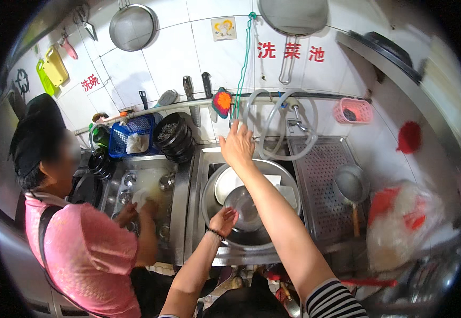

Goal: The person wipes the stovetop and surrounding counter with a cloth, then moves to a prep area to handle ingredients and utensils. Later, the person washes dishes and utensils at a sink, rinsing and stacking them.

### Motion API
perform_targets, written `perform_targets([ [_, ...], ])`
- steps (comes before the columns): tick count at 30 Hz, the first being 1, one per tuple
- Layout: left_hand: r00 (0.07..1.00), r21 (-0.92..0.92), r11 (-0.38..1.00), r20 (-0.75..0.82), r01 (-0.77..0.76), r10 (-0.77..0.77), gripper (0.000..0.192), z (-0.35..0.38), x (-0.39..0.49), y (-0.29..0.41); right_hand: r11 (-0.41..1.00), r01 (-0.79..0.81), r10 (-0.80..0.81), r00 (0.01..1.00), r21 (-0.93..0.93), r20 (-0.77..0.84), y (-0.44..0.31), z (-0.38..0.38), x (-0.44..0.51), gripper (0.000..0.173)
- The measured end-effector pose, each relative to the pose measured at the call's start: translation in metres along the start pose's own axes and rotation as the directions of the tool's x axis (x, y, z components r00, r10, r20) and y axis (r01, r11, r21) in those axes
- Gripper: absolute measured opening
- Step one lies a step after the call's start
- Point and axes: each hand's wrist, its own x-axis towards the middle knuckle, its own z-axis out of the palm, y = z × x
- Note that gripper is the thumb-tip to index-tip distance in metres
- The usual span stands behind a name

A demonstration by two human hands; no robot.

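Observation:
A large stainless steel basin point(205, 198) sits in the sink before me, with a smaller metal bowl point(243, 204) and white dishes point(223, 187) inside. My left hand point(224, 221) is over the basin's near left part, palm turned up and holding nothing. Its fingertips are by the smaller bowl's rim; whether they touch it I cannot tell. My right hand point(238, 145) reaches over the basin towards the wall, fingers spread and empty. Its fingertips are near the lower end of a green cord point(243, 75). Behind them, a fitting on the wall is mostly hidden.
At left, a person in pink point(95, 246) works in a second sink point(151, 171) with metal bowls. Black bowls point(175, 139) stack beside a blue basket point(131, 135). A clear hose point(314, 119) loops by the tap point(297, 122). Right are a perforated drainboard point(314, 190), ladle point(350, 183) and plastic bag point(397, 234).

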Motion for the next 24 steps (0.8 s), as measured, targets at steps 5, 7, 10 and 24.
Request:
perform_targets([
  [5, 0.996, -0.318, 0.948, -0.080, 0.010, -0.037, 0.037, 0.066, 0.114, 0.017, 0.990, 0.134, -0.139, 0.982, 0.046, 0.128, 0.041, 0.041, 0.053, 0.033],
  [7, 1.000, -0.379, 0.925, -0.014, -0.020, 0.016, 0.030, 0.083, 0.146, 0.015, 0.953, 0.290, -0.299, 0.945, 0.084, 0.130, 0.056, 0.044, 0.056, 0.033],
  [10, 0.996, -0.410, 0.908, -0.034, -0.089, 0.082, 0.024, 0.087, 0.176, 0.014, 0.922, 0.350, -0.375, 0.913, 0.164, 0.161, 0.064, 0.039, 0.060, 0.034],
  [24, 0.930, 0.798, -0.602, 0.187, 0.045, 0.317, 0.023, 0.006, 0.109, 0.015, 0.954, -0.073, -0.099, 0.839, 0.290, 0.536, 0.182, 0.068, -0.149, 0.046],
])
